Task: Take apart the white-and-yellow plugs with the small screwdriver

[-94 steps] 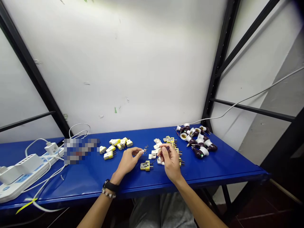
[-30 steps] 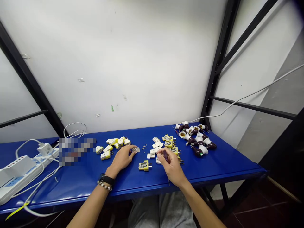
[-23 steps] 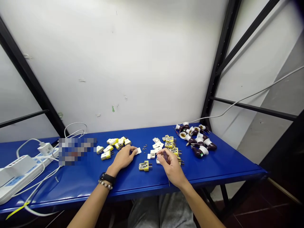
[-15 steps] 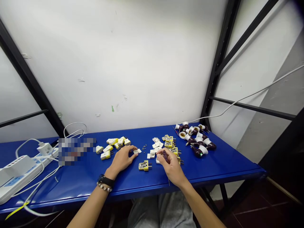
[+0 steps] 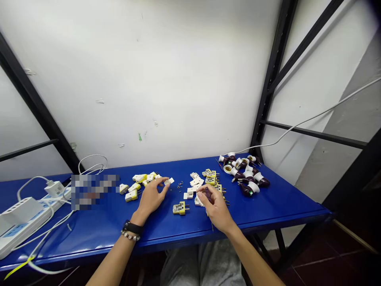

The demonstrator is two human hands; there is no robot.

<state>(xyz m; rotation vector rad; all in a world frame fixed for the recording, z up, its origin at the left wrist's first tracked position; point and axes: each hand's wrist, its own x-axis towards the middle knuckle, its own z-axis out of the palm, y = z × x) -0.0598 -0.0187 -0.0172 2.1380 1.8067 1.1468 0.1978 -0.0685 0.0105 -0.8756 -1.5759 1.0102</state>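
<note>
My left hand (image 5: 153,194) pinches a small white plug cover (image 5: 169,181) between thumb and fingers, just above the blue tabletop. Closed around the dark handle of a screwdriver (image 5: 209,194) is my right hand (image 5: 218,208); the thin shaft points down below the palm. Between the hands lies an opened yellow plug (image 5: 179,208), its inside facing up and its pins to the right. Small screws (image 5: 180,185) are scattered behind it. Several loose white covers (image 5: 196,182) lie beside my right hand, with a row of opened yellow plugs (image 5: 212,180) partly hidden behind it.
Several closed yellow-and-white plugs (image 5: 139,178) are grouped behind my left hand. At the right rear is a pile of dark bulb sockets (image 5: 247,174) with white rims. A white power strip (image 5: 18,234) with cables occupies the left end. Black metal posts (image 5: 274,75) frame the table.
My left hand has lifted the white plug cover slightly and moved it back and to the left. My right hand stays in nearly the same place with the screwdriver.
</note>
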